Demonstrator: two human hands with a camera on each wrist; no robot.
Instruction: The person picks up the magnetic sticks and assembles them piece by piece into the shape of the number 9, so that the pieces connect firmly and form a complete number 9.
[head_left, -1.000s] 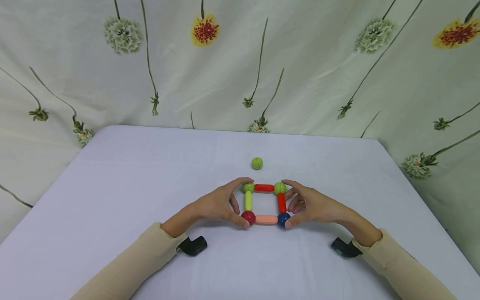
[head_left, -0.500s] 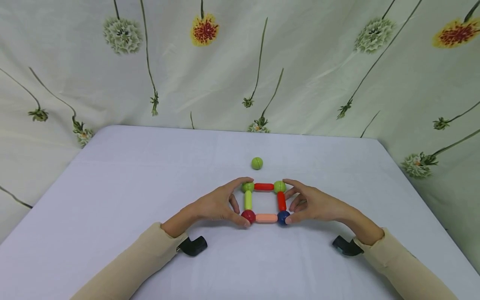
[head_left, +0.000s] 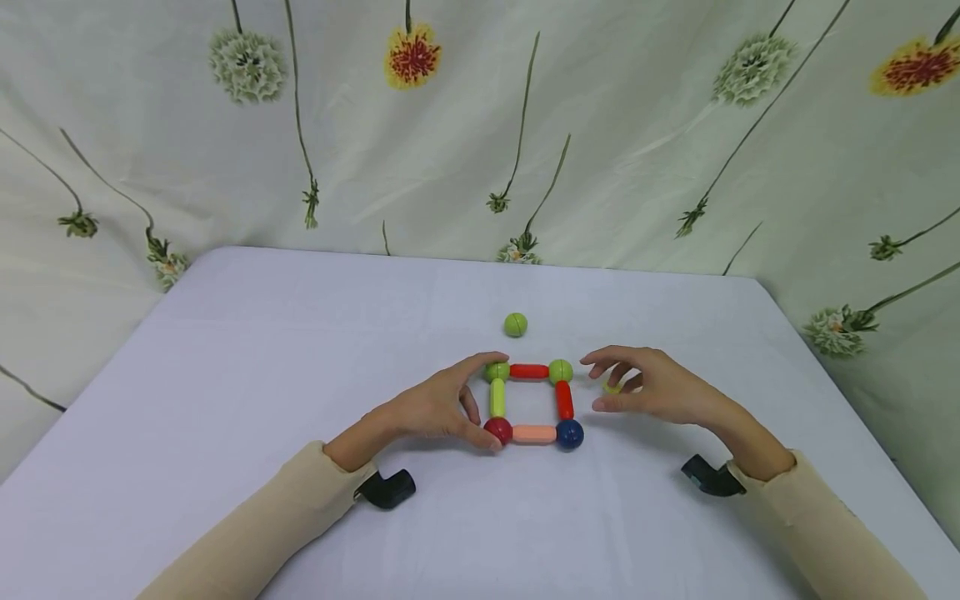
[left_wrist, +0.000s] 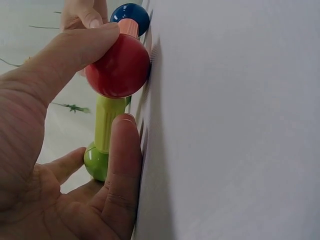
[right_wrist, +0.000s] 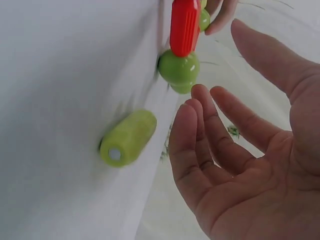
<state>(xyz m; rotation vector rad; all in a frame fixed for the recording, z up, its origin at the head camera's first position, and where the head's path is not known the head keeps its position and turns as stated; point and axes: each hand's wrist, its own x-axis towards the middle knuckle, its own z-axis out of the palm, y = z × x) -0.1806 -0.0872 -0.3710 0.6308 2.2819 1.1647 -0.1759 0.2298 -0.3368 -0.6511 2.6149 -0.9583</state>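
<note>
White table (head_left: 262, 375). On it lie a square of rods and balls (head_left: 531, 402), a loose green ball (head_left: 515, 324) behind, and a green rod (right_wrist: 128, 138) right of the square.

Lone green ball (head_left: 515, 324) on white table (head_left: 262, 375); floral curtain (head_left: 637, 142) behind.

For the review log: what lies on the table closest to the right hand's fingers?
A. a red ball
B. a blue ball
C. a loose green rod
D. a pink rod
C: the right wrist view shows a loose green rod lying on the table just off the open right hand; its fingers do not touch it.
</note>
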